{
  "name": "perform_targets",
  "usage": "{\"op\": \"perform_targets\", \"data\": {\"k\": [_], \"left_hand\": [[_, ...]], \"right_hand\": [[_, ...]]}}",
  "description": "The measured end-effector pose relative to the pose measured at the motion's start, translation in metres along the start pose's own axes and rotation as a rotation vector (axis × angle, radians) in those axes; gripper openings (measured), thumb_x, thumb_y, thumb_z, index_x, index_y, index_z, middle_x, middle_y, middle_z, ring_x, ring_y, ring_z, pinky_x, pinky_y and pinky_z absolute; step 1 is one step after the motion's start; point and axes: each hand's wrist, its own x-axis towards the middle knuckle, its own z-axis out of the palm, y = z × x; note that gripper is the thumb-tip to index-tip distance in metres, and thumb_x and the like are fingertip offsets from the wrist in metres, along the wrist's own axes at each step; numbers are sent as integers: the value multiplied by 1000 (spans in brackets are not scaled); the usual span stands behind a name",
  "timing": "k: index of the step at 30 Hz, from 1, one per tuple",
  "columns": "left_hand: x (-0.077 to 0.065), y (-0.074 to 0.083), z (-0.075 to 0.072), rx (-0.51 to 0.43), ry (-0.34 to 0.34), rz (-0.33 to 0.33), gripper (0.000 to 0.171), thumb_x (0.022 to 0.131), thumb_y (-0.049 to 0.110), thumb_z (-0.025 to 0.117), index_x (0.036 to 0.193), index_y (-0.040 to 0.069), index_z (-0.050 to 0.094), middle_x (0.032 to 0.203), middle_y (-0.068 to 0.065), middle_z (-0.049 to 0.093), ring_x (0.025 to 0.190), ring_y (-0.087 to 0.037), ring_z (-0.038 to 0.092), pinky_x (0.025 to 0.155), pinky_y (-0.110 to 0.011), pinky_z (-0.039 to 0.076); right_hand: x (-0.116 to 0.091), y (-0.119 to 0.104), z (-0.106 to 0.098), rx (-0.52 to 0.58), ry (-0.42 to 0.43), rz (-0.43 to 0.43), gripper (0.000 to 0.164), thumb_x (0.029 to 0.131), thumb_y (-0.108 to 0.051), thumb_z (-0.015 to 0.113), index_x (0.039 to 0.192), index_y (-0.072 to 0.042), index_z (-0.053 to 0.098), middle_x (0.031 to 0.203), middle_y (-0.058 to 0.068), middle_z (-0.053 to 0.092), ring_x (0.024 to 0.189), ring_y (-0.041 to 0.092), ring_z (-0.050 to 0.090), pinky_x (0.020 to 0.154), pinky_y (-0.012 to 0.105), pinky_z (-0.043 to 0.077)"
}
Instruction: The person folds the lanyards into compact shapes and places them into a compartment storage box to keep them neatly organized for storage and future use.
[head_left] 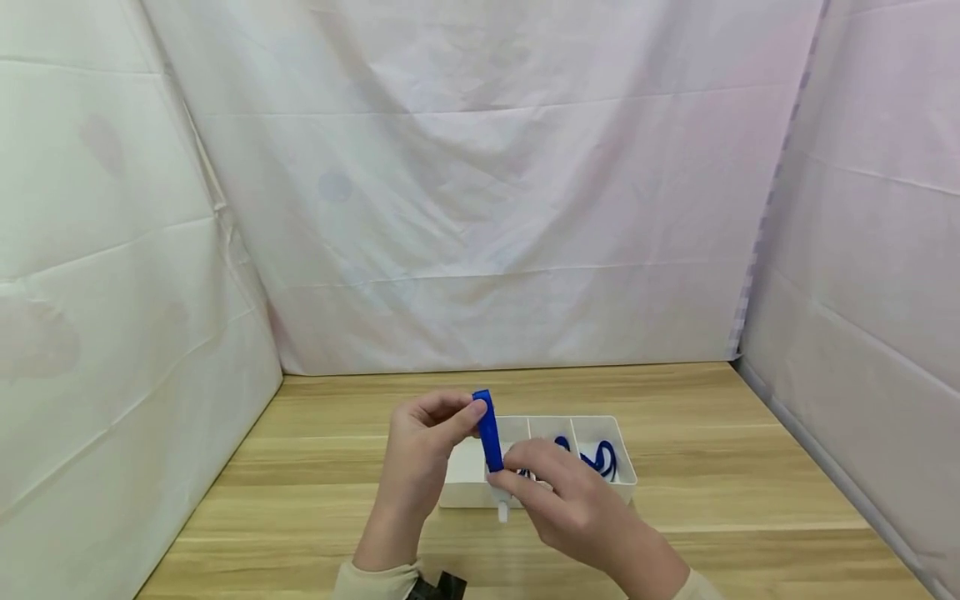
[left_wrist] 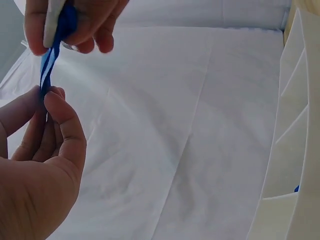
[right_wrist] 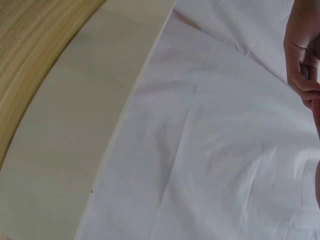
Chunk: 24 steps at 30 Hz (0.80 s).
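A blue lanyard [head_left: 489,433], folded into a flat narrow band, stands nearly upright between both hands over a white divided box. My left hand [head_left: 423,454] pinches its upper end between thumb and fingers. At the lower end my right hand [head_left: 573,500] grips the band, with a white tab-like end piece [head_left: 503,510] sticking out below the fingers. In the left wrist view the lanyard [left_wrist: 49,70] shows several layers edge-on, and the white piece [left_wrist: 52,22] lies against the right hand's fingers. Only part of the left hand [right_wrist: 302,65] enters the right wrist view.
The white box [head_left: 467,497] rests on the wooden table [head_left: 300,500] just beyond the hands. Blue looped cords [head_left: 602,460] lie in its right compartments. White cloth [head_left: 480,208] hangs behind the table and along both sides.
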Motion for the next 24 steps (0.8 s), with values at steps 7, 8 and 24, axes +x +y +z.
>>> {"op": "perform_targets", "data": {"k": [7, 8, 24], "left_hand": [[-6, -11, 1, 84, -10, 81, 14, 92, -1, 80, 100, 6, 71, 84, 8, 78, 78, -8, 74, 80, -28, 64], [-7, -13, 2, 111, -23, 109, 16, 92, -1, 80, 104, 3, 70, 86, 10, 79, 80, -7, 74, 79, -27, 64], [-16, -30, 1, 190, -285, 412, 18, 99, -4, 70, 116, -6, 75, 112, -16, 80, 101, -4, 76, 83, -27, 65]], "right_hand": [[4, -2, -9, 188, 16, 129, 18, 108, -10, 62, 116, -4, 77, 106, 9, 72, 86, 13, 68, 75, 15, 57], [4, -2, -10, 239, 17, 198, 17, 105, -8, 65, 117, -3, 76, 101, 7, 72, 82, 11, 66, 72, 14, 55], [25, -6, -36, 638, -138, 1199, 25, 95, -8, 79, 119, -1, 76, 96, 13, 76, 81, 6, 71, 72, 24, 61]]}}
